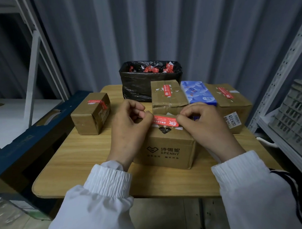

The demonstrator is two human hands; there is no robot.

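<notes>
Two white sleeves (108,178) reach in from the near edge of the table (76,162) to the box (167,151), which stands in the middle of the table with its printed side facing the person.

Both hands sit over the box's top. The left hand (130,125) is at the box's left top corner, its fingers curled in, thumb and forefinger pinching the left end of the sticker (165,121). The right hand (204,124) is at the box's right top corner and pinches the sticker's right end the same way.

The sticker is a red strip stretched between the two pinches, above the far part of the box's top. Its long axis runs left to right, straight from one hand to the other, so neither hand is nearer: each has one end. White torn patches show on the box just under it. Whether the strip is stuck down or already free I cannot tell. Either way, the next move probably turns on pulling or pressing along that left-right line.

Left of the box and apart from it lies a small carton (90,113) with its own red strip. Just behind the box is a rear carton (166,96), and behind and to the right lie tissues (199,93) and a right carton (232,103). Farthest behind the box stands the bin (145,85), with a black liner and crumpled red scraps (151,68) inside.
</notes>
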